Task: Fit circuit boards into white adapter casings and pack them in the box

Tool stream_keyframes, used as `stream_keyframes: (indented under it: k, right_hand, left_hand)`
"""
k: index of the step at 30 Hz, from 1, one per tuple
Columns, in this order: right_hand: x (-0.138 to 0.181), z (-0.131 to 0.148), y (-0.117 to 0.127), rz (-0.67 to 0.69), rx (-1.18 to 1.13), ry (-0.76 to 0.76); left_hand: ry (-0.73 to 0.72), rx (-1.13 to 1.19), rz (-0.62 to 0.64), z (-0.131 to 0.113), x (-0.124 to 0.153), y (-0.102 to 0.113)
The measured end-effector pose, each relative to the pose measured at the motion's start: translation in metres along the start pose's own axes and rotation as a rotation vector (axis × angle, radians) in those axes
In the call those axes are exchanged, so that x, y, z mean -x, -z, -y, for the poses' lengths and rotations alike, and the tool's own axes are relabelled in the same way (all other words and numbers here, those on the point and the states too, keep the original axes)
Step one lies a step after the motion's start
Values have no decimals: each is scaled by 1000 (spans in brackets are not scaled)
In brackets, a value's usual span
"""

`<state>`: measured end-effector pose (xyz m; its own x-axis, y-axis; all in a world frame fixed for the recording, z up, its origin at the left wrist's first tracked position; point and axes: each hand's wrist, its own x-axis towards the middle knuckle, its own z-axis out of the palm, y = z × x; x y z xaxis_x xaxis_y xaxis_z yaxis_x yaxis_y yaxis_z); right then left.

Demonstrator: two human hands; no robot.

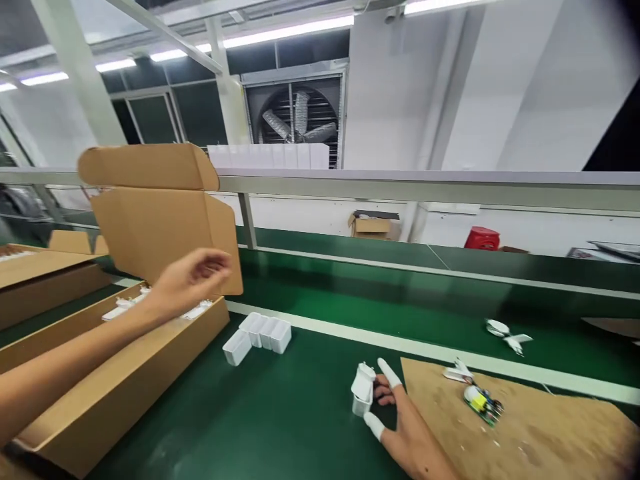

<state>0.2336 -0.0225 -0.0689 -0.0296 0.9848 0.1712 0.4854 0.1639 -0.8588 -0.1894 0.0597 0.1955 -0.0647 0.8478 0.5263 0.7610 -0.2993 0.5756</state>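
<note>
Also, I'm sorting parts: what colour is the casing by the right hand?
The casing is white, as the head view shows.

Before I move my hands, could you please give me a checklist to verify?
1. Box open: ok, lid raised.
2. Left hand free: cannot tell; fingers curled.
3. Right hand wearing finger covers: ok, thumb and forefinger.
4. Grip on nearby white case: cannot tell; contact unclear.
5. Cardboard sheet free of parts: not ok, circuit board lies there.
6. Group of white cases apart from box: ok.
</note>
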Motion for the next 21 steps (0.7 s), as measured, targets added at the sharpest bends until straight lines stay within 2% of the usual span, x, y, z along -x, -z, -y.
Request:
stream_keyframes:
  k: [1, 2, 4, 7, 11, 15, 18, 19, 20, 21]
  right_hand:
    - [0, 1, -1, -4, 14, 6]
    - [0, 2, -1, -9, 25, 17]
    - [2, 2, 0, 13, 17, 59]
    - [5, 3, 5, 63, -7, 140]
    - [8, 10, 14, 96, 12, 206]
    - [15, 13, 18, 87, 82, 268]
    - [18, -7, 17, 118, 127, 298]
    - [16, -17, 14, 153, 117, 292]
    - [13, -28, 11, 107, 94, 291]
    - [10, -39, 6, 118, 67, 307]
  left_hand:
    - [-39, 39, 145, -23, 12, -20]
    - [-47, 68, 353, -45, 26, -40]
    - [-12, 138, 655, -82, 56, -78]
    - [-101, 172, 838, -112, 94, -126]
    - [-140, -48, 886, -117, 118, -169]
    - [-217, -146, 902, -112, 128, -190]
    - [-222, -144, 921, -111, 129, -184]
    - [-214, -146, 914, -110, 125, -177]
    - [-201, -151, 891, -108, 119, -165]
    - [-183, -161, 852, -106, 110, -150]
